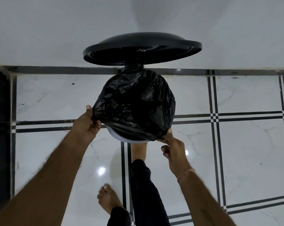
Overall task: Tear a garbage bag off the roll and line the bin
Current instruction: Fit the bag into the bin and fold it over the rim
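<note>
My left hand (89, 123) and right hand (172, 147) each pinched the bag (134, 103) edge, stretching it over the bin (126, 139) rim; my foot (138, 149) under it likely propped the lid (141, 48) open

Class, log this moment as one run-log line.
left hand: grips garbage bag edge | right hand: pinches bag edge | bag: stretched over bin, near rim bare | lid: raised

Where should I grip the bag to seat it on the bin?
Grip the garbage bag by its loose hem at the near edge, from the near side, where left hand and right hand pinch it. The pale bin rim shows bare below it; the raised lid blocks the far side.
</note>
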Demonstrator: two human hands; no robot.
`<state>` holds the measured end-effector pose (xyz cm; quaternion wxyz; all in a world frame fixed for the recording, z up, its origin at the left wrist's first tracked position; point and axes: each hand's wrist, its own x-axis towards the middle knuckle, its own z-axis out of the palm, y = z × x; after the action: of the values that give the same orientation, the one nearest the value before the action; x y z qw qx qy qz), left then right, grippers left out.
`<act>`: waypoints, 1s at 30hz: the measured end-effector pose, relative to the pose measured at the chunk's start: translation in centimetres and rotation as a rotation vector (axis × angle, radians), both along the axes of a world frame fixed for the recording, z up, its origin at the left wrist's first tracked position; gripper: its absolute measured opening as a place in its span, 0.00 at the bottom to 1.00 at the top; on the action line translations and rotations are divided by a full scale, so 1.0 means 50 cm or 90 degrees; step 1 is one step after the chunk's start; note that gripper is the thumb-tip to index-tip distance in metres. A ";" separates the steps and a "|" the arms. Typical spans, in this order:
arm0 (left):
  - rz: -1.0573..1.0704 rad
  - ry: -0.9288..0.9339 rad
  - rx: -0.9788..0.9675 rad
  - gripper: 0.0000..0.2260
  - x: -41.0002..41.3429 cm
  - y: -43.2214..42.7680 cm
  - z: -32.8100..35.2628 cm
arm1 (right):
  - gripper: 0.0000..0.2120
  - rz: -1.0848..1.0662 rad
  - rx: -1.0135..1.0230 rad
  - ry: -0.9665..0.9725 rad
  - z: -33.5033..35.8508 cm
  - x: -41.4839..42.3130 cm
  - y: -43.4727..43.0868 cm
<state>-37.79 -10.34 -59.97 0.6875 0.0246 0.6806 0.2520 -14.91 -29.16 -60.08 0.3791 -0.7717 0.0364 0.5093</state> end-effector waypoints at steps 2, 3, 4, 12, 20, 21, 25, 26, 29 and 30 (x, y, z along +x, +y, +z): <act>-0.011 -0.069 0.004 0.14 -0.005 -0.016 -0.002 | 0.28 -0.089 0.005 0.121 0.004 0.001 0.001; -0.016 -0.091 0.004 0.13 -0.009 -0.026 -0.004 | 0.30 -0.134 0.008 0.167 0.005 -0.001 0.002; -0.013 -0.109 0.003 0.11 -0.011 -0.037 -0.003 | 0.32 -0.175 0.008 0.206 0.005 -0.003 0.002; 0.084 -0.155 -0.045 0.15 -0.013 -0.098 -0.026 | 0.40 -0.258 -0.049 0.352 0.007 -0.009 0.017; 0.015 -0.049 -0.026 0.08 -0.033 -0.088 -0.091 | 0.40 -0.315 -0.005 0.371 -0.003 0.025 0.038; 0.022 -0.050 -0.008 0.07 -0.030 -0.083 -0.089 | 0.40 -0.308 0.009 0.353 -0.001 0.029 0.045; -0.014 -0.030 0.111 0.23 -0.001 -0.057 -0.047 | 0.32 -0.239 0.067 0.179 0.000 0.050 0.064; -0.052 0.000 0.147 0.27 0.004 -0.051 -0.042 | 0.29 -0.220 0.074 0.122 -0.001 0.056 0.068; -0.102 0.129 0.208 0.25 0.016 -0.032 -0.038 | 0.26 -0.141 0.065 -0.024 0.000 0.074 0.083; -0.097 0.158 0.221 0.17 0.023 -0.024 -0.037 | 0.23 -0.114 0.064 -0.060 0.002 0.079 0.091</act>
<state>-36.66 -11.55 -61.81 0.6014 0.2247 0.7024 0.3075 -10.97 -24.60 -59.97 0.4626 -0.7684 0.0614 0.4380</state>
